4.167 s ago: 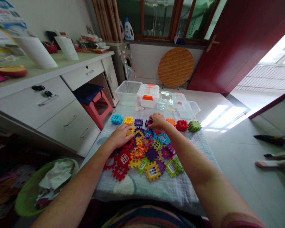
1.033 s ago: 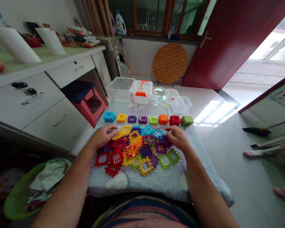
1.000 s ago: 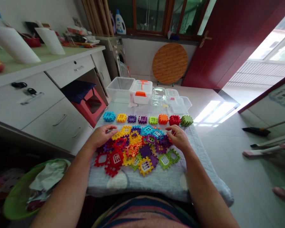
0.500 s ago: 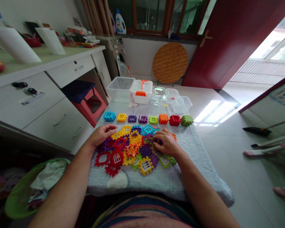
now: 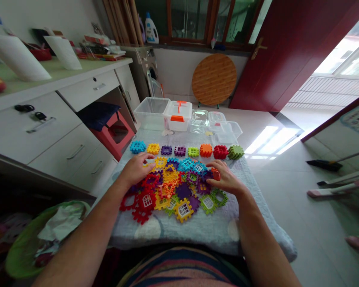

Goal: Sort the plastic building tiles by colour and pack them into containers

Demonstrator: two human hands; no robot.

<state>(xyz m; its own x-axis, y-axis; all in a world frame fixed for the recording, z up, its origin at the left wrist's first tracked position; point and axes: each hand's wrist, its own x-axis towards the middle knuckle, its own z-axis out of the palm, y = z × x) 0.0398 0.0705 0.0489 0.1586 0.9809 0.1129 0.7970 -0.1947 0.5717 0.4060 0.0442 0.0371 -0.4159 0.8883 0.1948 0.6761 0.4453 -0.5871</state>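
Note:
A heap of interlocking plastic building blocks (image 5: pixel 184 190) in many colours lies on a cloth-covered table (image 5: pixel 194 231). At the heap's left edge my left hand (image 5: pixel 137 169) rests with its fingers apart, over a partly covered yellow block. My right hand (image 5: pixel 225 177) is at the right edge, thumb and fingers spread around an orange block (image 5: pixel 215 174) and a purple one; no firm grip shows. Two green blocks (image 5: pixel 208 203) lie just below it. Beyond the heap runs a row of small colour-sorted stacks, from a blue stack (image 5: pixel 138 147) to an olive-green stack (image 5: pixel 235 152).
At the table's far end stand a clear bin (image 5: pixel 153 113), a lidded box with orange clips (image 5: pixel 178 115) and smaller clear containers (image 5: pixel 200 120). A drawer cabinet (image 5: pixel 60 127) and a red stool (image 5: pixel 115 129) are on the left, with a green basket (image 5: pixel 20 255) nearer me.
My right hand has moved right, off the purple and green blocks, to the heap's right edge. My left hand has shifted slightly right and away from me, over the yellow block.

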